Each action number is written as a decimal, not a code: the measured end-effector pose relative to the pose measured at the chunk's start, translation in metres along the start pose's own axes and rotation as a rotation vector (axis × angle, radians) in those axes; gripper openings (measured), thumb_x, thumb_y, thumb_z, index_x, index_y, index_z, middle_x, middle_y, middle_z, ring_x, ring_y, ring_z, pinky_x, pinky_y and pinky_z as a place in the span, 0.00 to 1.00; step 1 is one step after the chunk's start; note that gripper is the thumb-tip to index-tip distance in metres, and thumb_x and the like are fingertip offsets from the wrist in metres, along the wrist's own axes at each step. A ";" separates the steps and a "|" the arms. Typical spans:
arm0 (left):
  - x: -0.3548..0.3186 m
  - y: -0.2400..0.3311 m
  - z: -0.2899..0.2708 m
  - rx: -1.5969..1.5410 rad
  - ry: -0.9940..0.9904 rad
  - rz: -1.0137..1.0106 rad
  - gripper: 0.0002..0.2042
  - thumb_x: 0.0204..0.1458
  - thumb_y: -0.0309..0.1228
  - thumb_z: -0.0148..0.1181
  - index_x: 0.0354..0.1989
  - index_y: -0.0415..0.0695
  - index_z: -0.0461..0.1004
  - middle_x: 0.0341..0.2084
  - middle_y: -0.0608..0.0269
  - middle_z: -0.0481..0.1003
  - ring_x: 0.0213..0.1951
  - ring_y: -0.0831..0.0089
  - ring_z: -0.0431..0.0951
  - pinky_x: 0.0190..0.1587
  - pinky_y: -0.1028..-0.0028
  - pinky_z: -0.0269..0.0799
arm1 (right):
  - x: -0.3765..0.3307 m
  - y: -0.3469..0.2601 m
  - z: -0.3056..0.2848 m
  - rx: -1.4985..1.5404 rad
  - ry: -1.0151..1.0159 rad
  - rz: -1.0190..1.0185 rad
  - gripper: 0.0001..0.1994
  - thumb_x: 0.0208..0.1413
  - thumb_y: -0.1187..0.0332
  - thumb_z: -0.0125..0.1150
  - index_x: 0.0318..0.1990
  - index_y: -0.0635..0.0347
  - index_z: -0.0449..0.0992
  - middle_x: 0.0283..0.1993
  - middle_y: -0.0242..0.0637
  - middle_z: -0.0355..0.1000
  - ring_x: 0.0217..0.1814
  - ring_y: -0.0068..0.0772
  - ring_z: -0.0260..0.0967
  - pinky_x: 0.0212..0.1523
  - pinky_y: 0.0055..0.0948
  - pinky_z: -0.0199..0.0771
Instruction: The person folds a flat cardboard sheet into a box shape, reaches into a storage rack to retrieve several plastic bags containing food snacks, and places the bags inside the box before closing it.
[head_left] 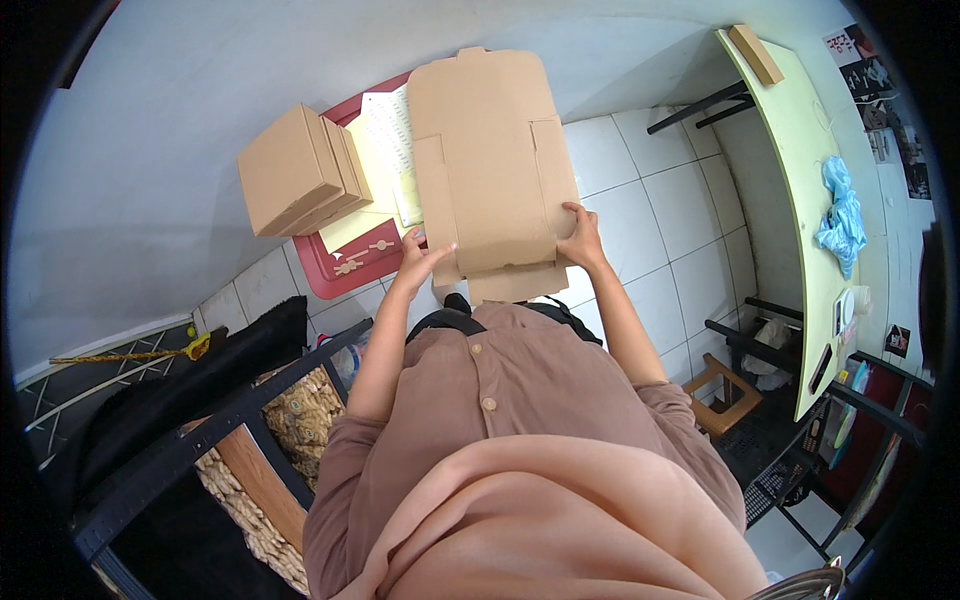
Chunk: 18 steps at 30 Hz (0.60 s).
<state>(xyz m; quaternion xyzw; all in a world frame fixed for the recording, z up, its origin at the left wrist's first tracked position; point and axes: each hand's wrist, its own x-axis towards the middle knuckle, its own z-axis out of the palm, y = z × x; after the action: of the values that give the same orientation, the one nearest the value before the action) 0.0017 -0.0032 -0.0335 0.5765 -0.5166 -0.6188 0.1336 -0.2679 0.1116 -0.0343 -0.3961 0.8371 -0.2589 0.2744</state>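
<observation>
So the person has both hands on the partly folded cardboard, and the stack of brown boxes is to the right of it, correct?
Not quite: in the head view, the stack of brown boxes is to the left of the cardboard. The left hand and right hand are both on the cardboard, as you say.

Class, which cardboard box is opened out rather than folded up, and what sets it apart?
The box between the left hand and right hand: it is spread out, while the stacked boxes at left are folded up.

Head-worn fisheye, looking steeply down, wide view
</observation>
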 end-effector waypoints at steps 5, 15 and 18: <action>-0.012 -0.022 0.001 0.569 -0.102 0.261 0.65 0.20 0.42 0.76 0.62 0.38 0.27 0.55 0.40 0.42 0.60 0.50 0.45 0.60 0.60 0.47 | -0.021 -0.009 -0.009 -0.209 -0.108 -0.230 0.58 0.14 0.61 0.78 0.62 0.55 0.50 0.54 0.51 0.50 0.56 0.50 0.54 0.55 0.36 0.62; -0.041 -0.024 0.018 0.562 0.122 0.393 0.62 0.19 0.31 0.75 0.62 0.41 0.31 0.52 0.44 0.43 0.55 0.50 0.50 0.57 0.62 0.53 | -0.044 -0.038 -0.012 -0.158 -0.075 0.150 0.58 0.14 0.68 0.77 0.62 0.49 0.48 0.53 0.48 0.49 0.54 0.50 0.57 0.49 0.39 0.68; -0.036 -0.037 0.011 0.487 0.172 0.407 0.53 0.26 0.31 0.74 0.60 0.41 0.38 0.48 0.46 0.51 0.51 0.57 0.57 0.50 0.65 0.63 | -0.045 -0.016 -0.003 -0.043 0.058 0.002 0.47 0.20 0.70 0.75 0.57 0.52 0.57 0.50 0.46 0.55 0.47 0.43 0.63 0.45 0.36 0.70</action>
<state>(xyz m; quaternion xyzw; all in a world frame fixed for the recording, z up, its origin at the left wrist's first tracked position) 0.0194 0.0452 -0.0447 0.5264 -0.7409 -0.3868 0.1558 -0.2372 0.1400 -0.0104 -0.3934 0.8506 -0.2520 0.2415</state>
